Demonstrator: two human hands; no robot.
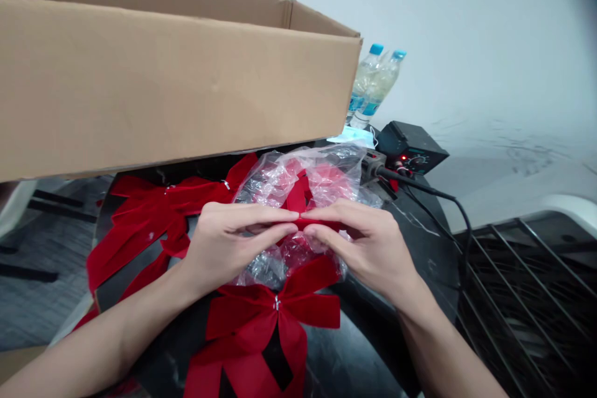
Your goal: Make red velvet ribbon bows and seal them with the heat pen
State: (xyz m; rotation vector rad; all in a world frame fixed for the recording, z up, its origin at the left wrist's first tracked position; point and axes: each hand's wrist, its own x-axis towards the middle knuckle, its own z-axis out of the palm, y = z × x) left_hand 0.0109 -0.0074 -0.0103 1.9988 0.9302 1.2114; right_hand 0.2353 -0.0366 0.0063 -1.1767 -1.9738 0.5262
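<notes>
My left hand (228,239) and my right hand (361,242) meet fingertip to fingertip over a clear plastic bag (303,183) that holds a red velvet bow. Both hands pinch a red ribbon strip (308,222) at the bag's near edge, fingers pressed together. Just below my hands another red bow (275,317) lies flat on the dark table (364,348), tied at its middle with a small metal wire. More red bows (144,217) are piled to the left.
A large open cardboard box (163,81) stands behind the bows, filling the upper left. Two water bottles (373,84) stand at the wall. A black soldering station (413,149) with cable sits at right. A dark slatted rack (527,298) lies at lower right.
</notes>
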